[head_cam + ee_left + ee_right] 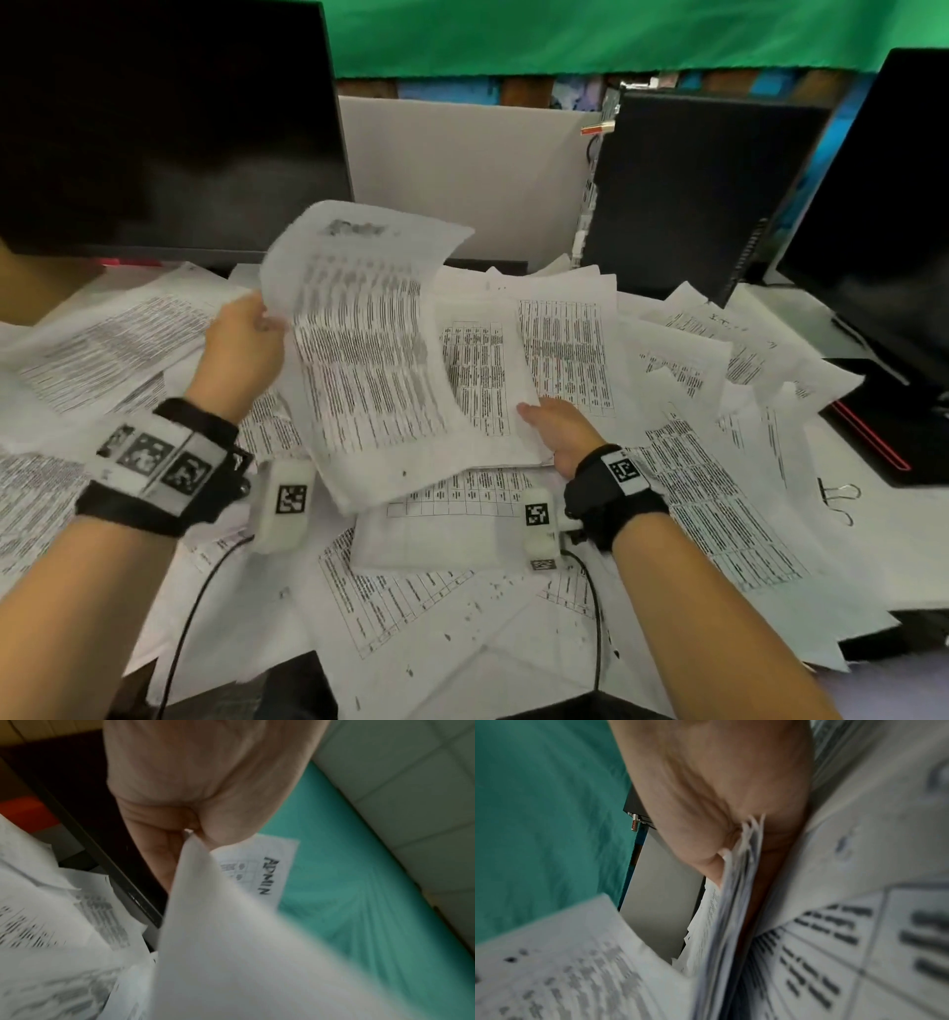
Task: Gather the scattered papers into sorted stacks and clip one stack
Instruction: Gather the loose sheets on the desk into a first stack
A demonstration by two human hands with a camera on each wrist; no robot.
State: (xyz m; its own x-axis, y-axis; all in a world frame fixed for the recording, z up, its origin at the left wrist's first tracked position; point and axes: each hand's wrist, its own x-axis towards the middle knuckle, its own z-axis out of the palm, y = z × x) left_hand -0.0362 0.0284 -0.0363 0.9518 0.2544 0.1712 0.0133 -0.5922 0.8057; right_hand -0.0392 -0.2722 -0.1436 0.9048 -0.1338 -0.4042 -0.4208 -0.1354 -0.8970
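Printed white papers (719,493) lie scattered all over the desk. My left hand (246,339) pinches the left edge of one raised, curling sheet (359,334); the left wrist view shows that sheet (231,943) caught between thumb and fingers. My right hand (557,429) grips the near right corner of a thin stack of papers (482,380), thumb on top. In the right wrist view the stack's edges (741,882) sit clamped in my hand (718,791). A black binder clip (837,496) rests on paper at the right.
A dark monitor (164,123) stands at the back left, a black computer tower (688,190) at the back right, and another dark screen (883,205) at the far right. A grey divider panel (462,164) and green cloth (590,36) sit behind.
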